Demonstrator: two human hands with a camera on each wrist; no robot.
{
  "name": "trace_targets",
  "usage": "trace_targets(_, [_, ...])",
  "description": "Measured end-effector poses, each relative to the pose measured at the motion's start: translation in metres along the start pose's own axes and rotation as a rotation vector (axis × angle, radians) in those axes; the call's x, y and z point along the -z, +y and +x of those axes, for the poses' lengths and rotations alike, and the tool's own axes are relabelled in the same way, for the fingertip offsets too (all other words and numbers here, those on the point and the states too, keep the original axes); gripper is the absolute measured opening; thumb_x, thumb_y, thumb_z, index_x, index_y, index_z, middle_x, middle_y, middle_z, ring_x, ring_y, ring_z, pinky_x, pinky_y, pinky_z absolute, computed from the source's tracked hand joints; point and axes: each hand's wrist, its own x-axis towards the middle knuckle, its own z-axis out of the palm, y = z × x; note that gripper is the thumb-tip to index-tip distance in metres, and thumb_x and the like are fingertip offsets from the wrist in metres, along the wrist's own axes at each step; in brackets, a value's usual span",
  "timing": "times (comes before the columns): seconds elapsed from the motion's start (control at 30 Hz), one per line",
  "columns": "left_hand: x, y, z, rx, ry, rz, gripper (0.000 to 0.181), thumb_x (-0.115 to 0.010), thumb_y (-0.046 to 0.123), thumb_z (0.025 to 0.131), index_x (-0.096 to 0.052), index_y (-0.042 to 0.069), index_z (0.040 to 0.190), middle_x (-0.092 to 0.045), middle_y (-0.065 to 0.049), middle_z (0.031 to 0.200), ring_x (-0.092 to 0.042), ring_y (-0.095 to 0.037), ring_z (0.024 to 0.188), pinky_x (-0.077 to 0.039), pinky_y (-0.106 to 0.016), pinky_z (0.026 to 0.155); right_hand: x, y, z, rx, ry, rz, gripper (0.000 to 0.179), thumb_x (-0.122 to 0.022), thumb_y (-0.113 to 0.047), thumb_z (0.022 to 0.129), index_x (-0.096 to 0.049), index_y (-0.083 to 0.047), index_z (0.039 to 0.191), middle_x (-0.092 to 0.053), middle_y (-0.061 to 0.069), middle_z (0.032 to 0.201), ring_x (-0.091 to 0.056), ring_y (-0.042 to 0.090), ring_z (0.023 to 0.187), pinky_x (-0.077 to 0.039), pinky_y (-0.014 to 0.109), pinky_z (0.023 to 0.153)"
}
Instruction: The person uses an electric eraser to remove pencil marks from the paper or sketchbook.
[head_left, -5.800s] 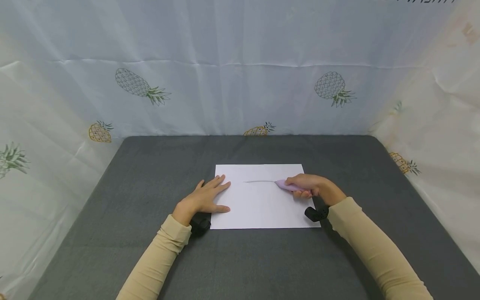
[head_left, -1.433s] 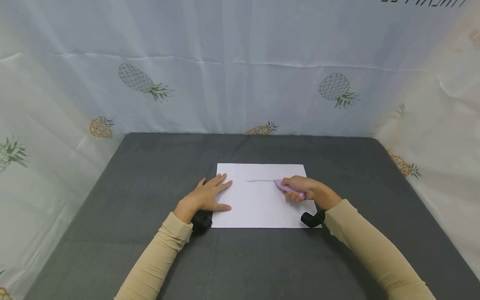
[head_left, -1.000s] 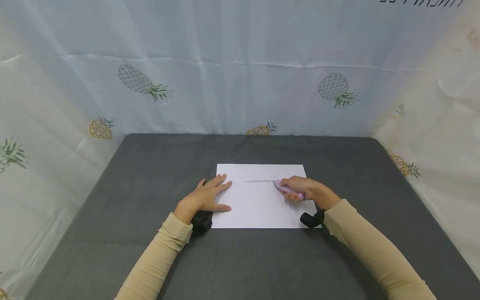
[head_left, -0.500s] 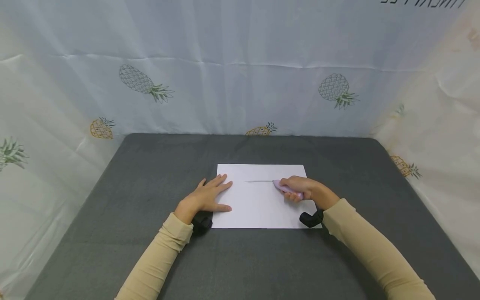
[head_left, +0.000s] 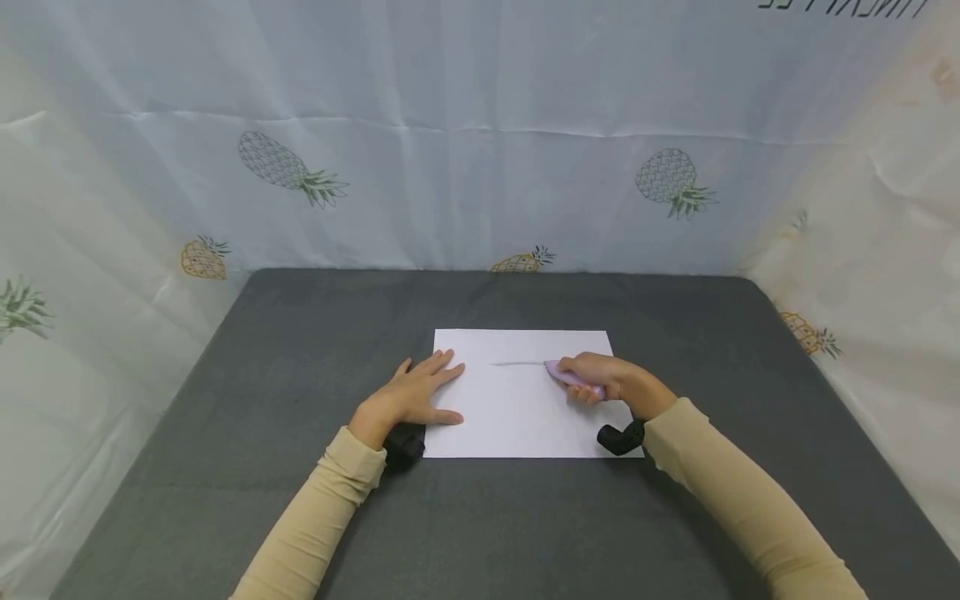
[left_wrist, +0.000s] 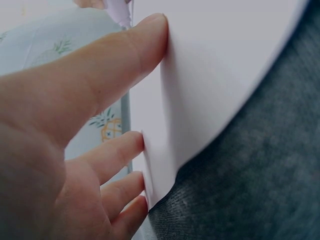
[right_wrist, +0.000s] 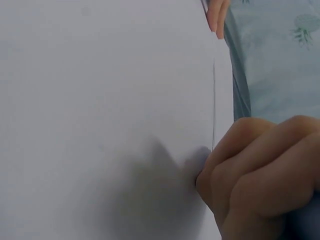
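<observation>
A white sheet of paper (head_left: 510,421) lies flat on the dark grey table. My left hand (head_left: 408,395) rests on its left side with fingers spread; the thumb reaches onto the sheet in the left wrist view. In my right hand (head_left: 611,379) I grip what looks like a lilac utility knife (head_left: 561,374), tilted low, its tip on the upper right part of the paper. A thin line (head_left: 517,363), seemingly a slit, runs left from that tip. Curled fingers (right_wrist: 250,170) hide most of the knife in the right wrist view, and its blade cannot be made out.
A grey cloth-like surface covers the table (head_left: 480,525). Behind and at both sides hangs a pale curtain (head_left: 465,192) with pineapple prints. Black wrist cameras sit under both wrists, the right camera (head_left: 621,438) over the paper's lower right corner.
Compared with several seconds ago, my right hand and the knife have shifted slightly left along the line, and the knife's rear end points lower. My left hand keeps its place on the paper.
</observation>
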Motion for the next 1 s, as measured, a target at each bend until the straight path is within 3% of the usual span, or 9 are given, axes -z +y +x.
trace_targets(0.43, [0.0022,0.0015,-0.0022,-0.002,0.007,0.003,0.084,-0.067,0.05,0.085,-0.03,0.018,0.153,-0.015,-0.009,0.164,-0.014,-0.029,0.153,-0.008,-0.065,0.119,0.0002,-0.0013,0.0008,0.001,-0.024,0.021,0.026,-0.028,-0.026,0.102,-0.04,-0.006,0.091,-0.04,-0.008,0.057,-0.031,-0.002,0.04,-0.03,0.01,0.039])
trace_targets(1.0, [0.0003,0.0004,0.0003,0.002,0.002,0.012,0.084,-0.067,0.051,0.085,-0.029,0.019,0.153,-0.015,-0.009,0.165,-0.014,-0.028,0.154,-0.009,-0.064,0.12,-0.0008,-0.0029,-0.0005,-0.024,0.006,-0.001,0.026,-0.029,-0.027,0.103,-0.04,-0.006,0.092,-0.041,-0.008,0.056,-0.031,-0.002,0.039,-0.029,0.01,0.039])
